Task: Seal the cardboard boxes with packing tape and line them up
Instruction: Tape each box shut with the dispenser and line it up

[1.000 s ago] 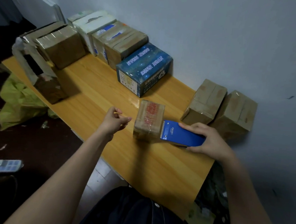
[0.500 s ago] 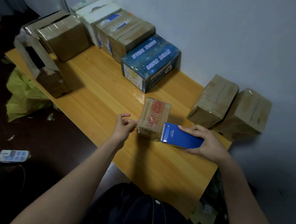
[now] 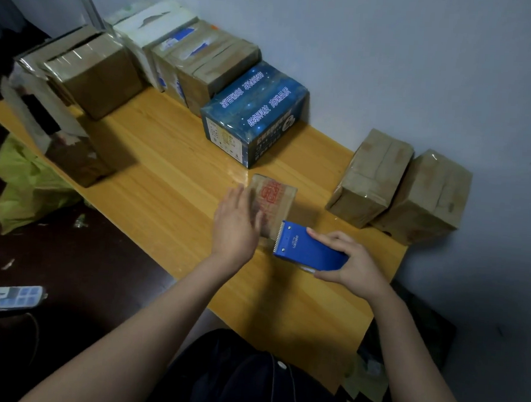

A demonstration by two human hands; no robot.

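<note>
Small box [image 3: 272, 201] at middle of bench [image 3: 166, 179], toward front edge. Left hand [image 3: 236, 227] flat, fingers straight, against box's left side. Right hand [image 3: 352, 265] grasps blue tape dispenser [image 3: 309, 250], teeth at box's near face. Best: brace box, press tape down, tear cleanly on teeth.

Dim, bluish light; soft shadows fall leftward; wide-angle bending at edges; left hand [image 3: 236, 227] motion-blurred.
</note>
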